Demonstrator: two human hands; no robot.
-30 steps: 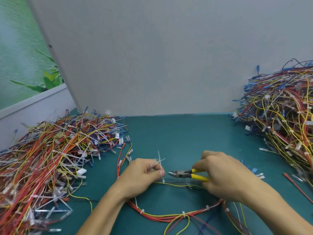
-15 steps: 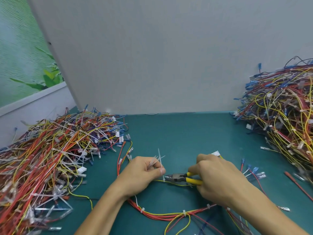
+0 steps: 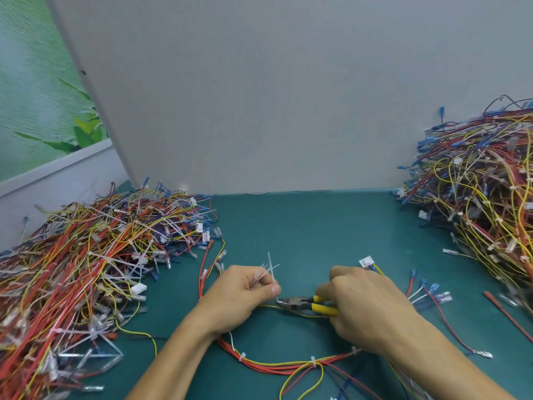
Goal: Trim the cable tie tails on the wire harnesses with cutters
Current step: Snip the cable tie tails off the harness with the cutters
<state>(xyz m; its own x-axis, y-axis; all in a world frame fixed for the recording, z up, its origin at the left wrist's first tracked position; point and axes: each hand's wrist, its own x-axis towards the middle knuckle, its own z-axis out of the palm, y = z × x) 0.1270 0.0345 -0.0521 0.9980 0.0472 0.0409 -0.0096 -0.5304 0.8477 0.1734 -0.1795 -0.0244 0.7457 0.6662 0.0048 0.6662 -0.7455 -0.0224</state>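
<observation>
A wire harness (image 3: pixel 288 366) of red and yellow wires, bound with white cable ties, loops over the green table in front of me. My left hand (image 3: pixel 245 295) pinches a white cable tie tail (image 3: pixel 271 269) that stands up from its fingers, with several loose tails beside it. My right hand (image 3: pixel 366 307) grips yellow-handled cutters (image 3: pixel 305 304). The cutter jaws point left and meet the base of the tail just below my left thumb, over a thin yellow wire.
A big pile of harnesses with long white tie tails (image 3: pixel 86 269) covers the left of the table. Another harness pile (image 3: pixel 484 197) rises at the right. A grey panel (image 3: pixel 259 96) closes the back. Blue-tipped connectors (image 3: pixel 432 290) lie right of my right hand.
Both hands have shifted slightly left and closer together. The cutter jaws have moved up to the tie tail under my left thumb.
</observation>
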